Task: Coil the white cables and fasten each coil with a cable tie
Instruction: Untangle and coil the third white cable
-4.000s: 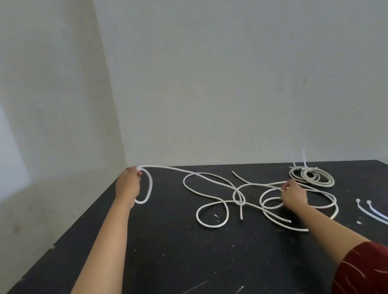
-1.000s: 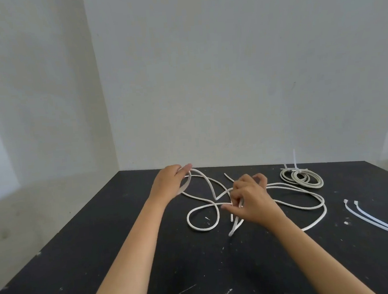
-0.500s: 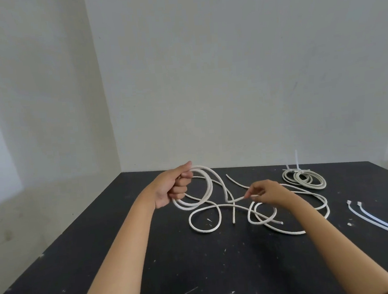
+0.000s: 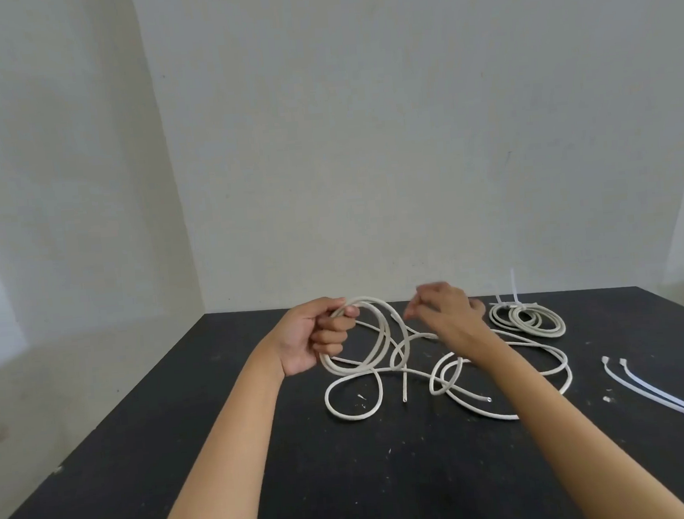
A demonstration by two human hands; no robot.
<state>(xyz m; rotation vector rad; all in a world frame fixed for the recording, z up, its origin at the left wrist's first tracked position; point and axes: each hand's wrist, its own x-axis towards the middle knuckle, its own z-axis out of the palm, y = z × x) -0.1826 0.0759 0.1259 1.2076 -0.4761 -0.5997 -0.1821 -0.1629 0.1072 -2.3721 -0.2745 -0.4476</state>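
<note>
My left hand (image 4: 317, 335) grips a small coil of white cable (image 4: 373, 338), held upright above the black table (image 4: 184, 456). The rest of that cable (image 4: 356, 416) trails in loose loops on the table, tangled with more loose white cable (image 4: 561, 369) on the right. My right hand (image 4: 445, 312), blurred by motion, is raised just right of the coil with its fingers curled, and it seems to pinch a strand that runs toward the coil. A finished coil (image 4: 535, 324) fastened with a cable tie lies at the back right.
Two loose white cable ties (image 4: 666, 393) lie side by side near the table's right edge. White walls stand close behind and to the left of the table. Small white flecks dot the tabletop.
My right hand has risen from the table and moved left toward the coil, bringing cable with it. My left hand keeps its grip and holds the coil a little higher.
</note>
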